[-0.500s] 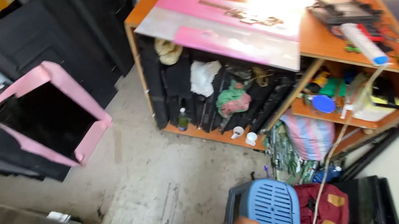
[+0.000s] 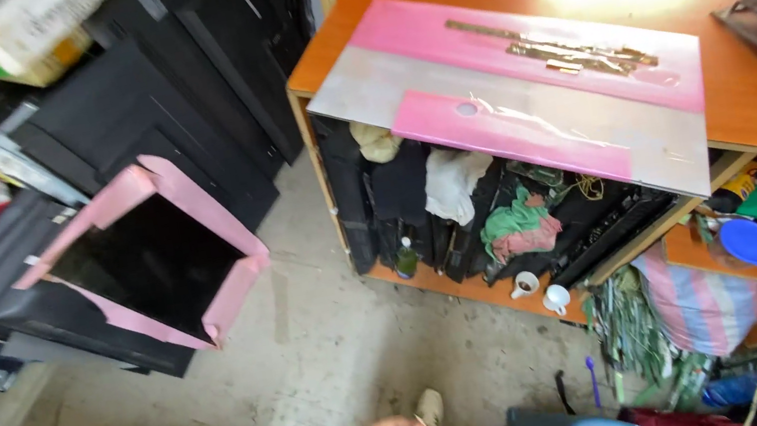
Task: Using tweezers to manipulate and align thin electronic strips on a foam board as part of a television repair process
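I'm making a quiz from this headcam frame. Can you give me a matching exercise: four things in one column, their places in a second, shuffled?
Things:
1. pink and silver panel
2. pink-framed black screen
3. two white cups
4. blue lid

Places:
A. leaning on the stacked black panels
B. lower right shelf
C. on the orange table top
D. front edge of the bottom shelf

Pairs: 1-C, 2-A, 3-D, 4-B
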